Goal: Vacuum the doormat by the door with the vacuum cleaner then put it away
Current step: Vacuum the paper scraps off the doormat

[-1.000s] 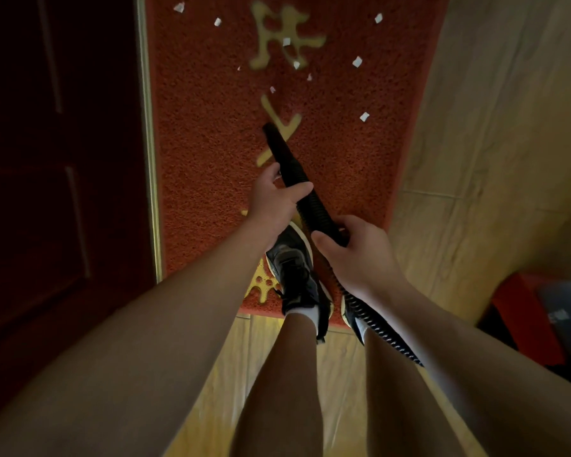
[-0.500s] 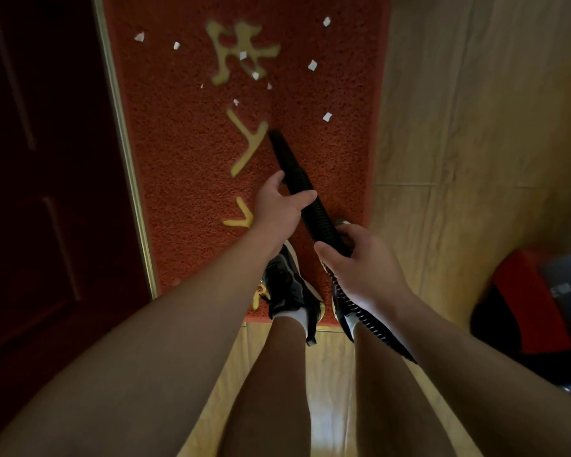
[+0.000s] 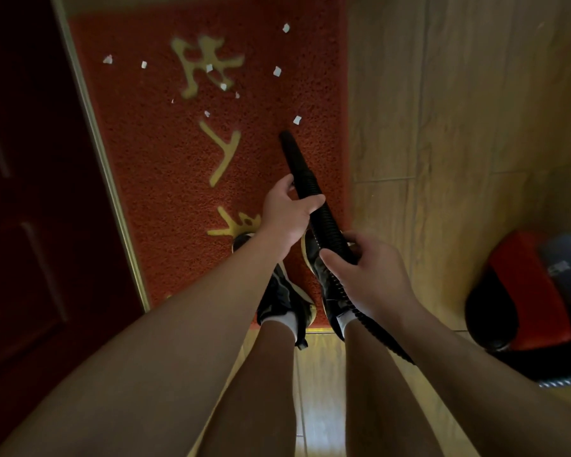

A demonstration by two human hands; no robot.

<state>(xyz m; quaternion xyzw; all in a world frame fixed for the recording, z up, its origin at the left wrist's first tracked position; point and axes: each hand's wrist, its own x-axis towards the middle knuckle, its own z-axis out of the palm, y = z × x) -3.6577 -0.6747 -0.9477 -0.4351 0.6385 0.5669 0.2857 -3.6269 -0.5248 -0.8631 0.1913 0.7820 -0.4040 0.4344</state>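
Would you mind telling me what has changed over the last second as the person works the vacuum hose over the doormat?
The hose nozzle has swung right across the doormat, off the yellow character and toward the paper scrap near the mat's right edge. Nothing was taken or released: left hand and right hand still grip the hose, and the scraps lie where they were.

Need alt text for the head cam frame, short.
A left hand and a right hand hold a black hose, tip aimed at a red doormat strewn with white scraps. Shoes stand on its near edge; a dark door lies left, a red vacuum on the floor right.
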